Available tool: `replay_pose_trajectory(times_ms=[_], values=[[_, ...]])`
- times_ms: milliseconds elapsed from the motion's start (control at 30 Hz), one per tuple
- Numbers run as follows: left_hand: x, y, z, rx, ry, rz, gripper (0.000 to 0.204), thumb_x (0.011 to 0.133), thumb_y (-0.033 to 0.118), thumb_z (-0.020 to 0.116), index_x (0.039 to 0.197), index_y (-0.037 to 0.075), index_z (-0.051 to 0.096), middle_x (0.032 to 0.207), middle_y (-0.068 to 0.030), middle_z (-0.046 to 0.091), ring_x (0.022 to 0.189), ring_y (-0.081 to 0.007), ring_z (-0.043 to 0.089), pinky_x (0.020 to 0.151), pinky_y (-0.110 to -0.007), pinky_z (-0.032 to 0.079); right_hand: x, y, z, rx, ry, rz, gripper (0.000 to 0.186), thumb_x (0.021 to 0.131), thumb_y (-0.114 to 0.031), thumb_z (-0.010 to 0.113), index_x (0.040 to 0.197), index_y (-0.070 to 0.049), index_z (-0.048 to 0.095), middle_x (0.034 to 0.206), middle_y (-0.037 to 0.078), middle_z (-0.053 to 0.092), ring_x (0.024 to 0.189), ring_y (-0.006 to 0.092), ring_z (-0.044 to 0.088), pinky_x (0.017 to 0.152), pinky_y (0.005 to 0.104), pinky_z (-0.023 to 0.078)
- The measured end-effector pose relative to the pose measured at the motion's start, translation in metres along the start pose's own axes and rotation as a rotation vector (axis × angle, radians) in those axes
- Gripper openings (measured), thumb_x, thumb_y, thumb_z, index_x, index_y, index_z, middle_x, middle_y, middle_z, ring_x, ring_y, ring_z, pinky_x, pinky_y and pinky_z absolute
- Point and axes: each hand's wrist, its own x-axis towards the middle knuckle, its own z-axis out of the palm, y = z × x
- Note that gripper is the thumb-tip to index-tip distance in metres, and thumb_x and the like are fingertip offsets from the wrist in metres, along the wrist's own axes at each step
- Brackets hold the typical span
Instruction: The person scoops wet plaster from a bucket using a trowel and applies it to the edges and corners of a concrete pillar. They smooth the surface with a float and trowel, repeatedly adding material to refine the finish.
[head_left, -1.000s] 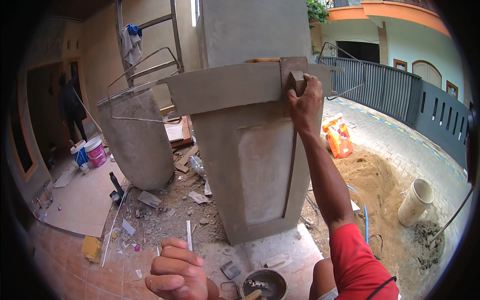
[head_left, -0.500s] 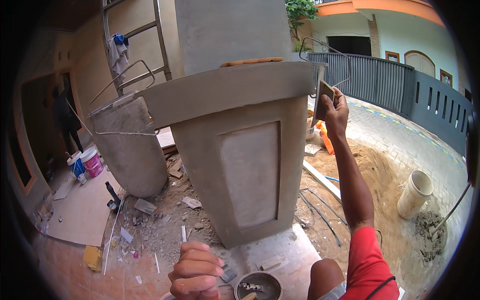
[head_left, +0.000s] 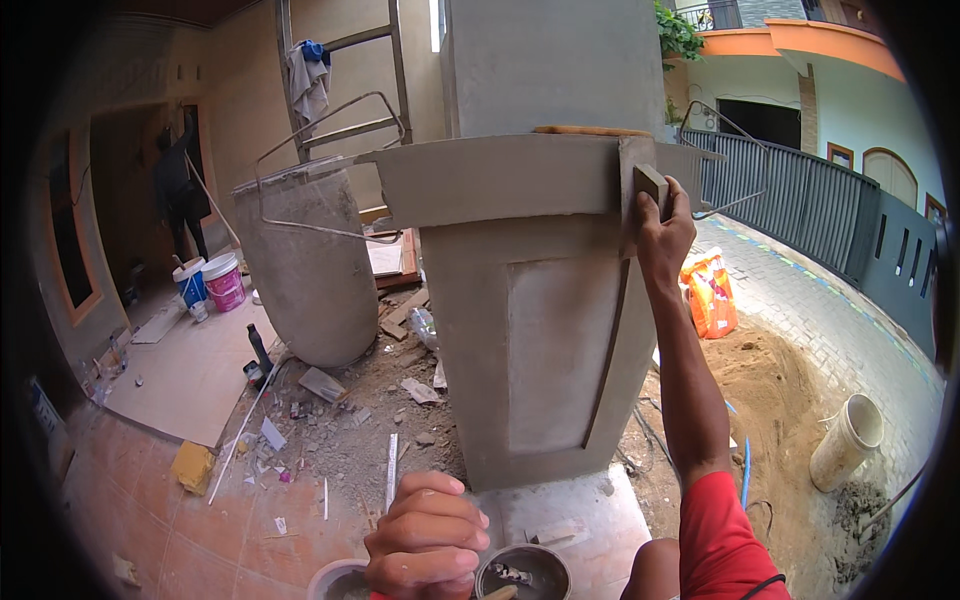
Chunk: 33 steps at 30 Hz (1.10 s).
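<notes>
A grey plastered column (head_left: 460,350) with a recessed panel stands in front of me, a projecting band (head_left: 500,180) around its upper part. My right hand (head_left: 664,228), arm stretched out, grips a small grey rectangular block (head_left: 650,184) between thumb and fingers, at the right corner of that band. Low in front, my left hand (head_left: 428,530) is closed with its fingers curled; whatever it may hold is hidden. Just right of it a round bowl (head_left: 567,575) contains grey paste and a handled tool. Part of another round container (head_left: 330,578) shows behind the left hand.
A wooden strip (head_left: 590,130) lies on the ledge. Bent metal rods stick out at both sides. Left are a rounded concrete form (head_left: 300,270), a ladder (head_left: 395,90), paint pails (head_left: 222,285), rubble and a distant person (head_left: 178,190). Right are an orange bag (head_left: 710,295), sand and a white bucket (head_left: 847,440).
The view has turned left, showing the column's right edge differently. My right hand has brought the block from beyond the band's right end onto its corner. My left hand stays closed.
</notes>
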Motion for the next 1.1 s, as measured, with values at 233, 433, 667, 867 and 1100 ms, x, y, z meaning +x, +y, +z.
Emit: replay_pose_trajectory(times_ms=[233, 433, 667, 867, 1100], values=[[0.002, 0.001, -0.008, -0.063, 0.150, 0.006, 0.024, 0.095, 0.028, 0.054, 0.080, 0.010, 0.051, 0.073, -0.0070, 0.058, 0.060, -0.0228, 0.056, 0.073, -0.045, 0.046, -0.073, -0.115, 0.084, 0.008, -0.123, -0.171, 0.047, 0.083, -0.014, 0.065, 0.125, 0.002, 0.052, 0.111, 0.020, 0.060, 0.105, 0.0375, 0.053, 0.091, 0.0432, 0.043], [0.004, 0.003, -0.028, -0.042, 0.219, 0.024, 0.023, 0.094, 0.029, 0.055, 0.081, 0.010, 0.052, 0.072, -0.0077, 0.057, 0.059, -0.0230, 0.055, 0.073, -0.045, 0.045, -0.119, -0.179, 0.117, 0.344, -0.524, -0.097, 0.047, 0.087, -0.015, 0.065, 0.127, 0.005, 0.050, 0.104, 0.019, 0.063, 0.098, 0.0314, 0.060, 0.089, 0.0391, 0.046], [0.002, -0.019, -0.051, -0.067, 0.261, 0.101, 0.015, 0.095, 0.027, 0.045, 0.099, 0.013, 0.045, 0.076, -0.0034, 0.049, 0.059, -0.0165, 0.051, 0.079, -0.043, 0.039, -0.057, -0.106, 0.016, 1.247, -0.700, 0.442, 0.029, 0.099, -0.020, 0.044, 0.117, -0.001, 0.055, 0.103, 0.009, 0.064, 0.088, 0.0167, 0.065, 0.076, 0.0308, 0.055], [0.005, -0.018, -0.072, -0.039, 0.354, 0.094, 0.017, 0.094, 0.027, 0.046, 0.098, 0.011, 0.044, 0.077, -0.0053, 0.049, 0.058, -0.0171, 0.051, 0.080, -0.045, 0.039, -0.025, -0.054, -0.024, 1.170, -0.535, 0.588, 0.032, 0.100, -0.025, 0.045, 0.117, -0.001, 0.056, 0.104, 0.009, 0.064, 0.090, 0.0158, 0.065, 0.078, 0.0304, 0.056], [0.000, -0.029, -0.066, -0.068, 0.332, 0.058, 0.017, 0.094, 0.027, 0.045, 0.097, 0.011, 0.044, 0.076, -0.0056, 0.050, 0.060, -0.0176, 0.052, 0.079, -0.045, 0.040, 0.012, -0.083, -0.041, 0.293, -0.589, -0.157, 0.043, 0.080, -0.008, 0.073, 0.120, -0.008, 0.059, 0.110, 0.006, 0.065, 0.099, 0.0214, 0.062, 0.090, 0.0351, 0.047]])
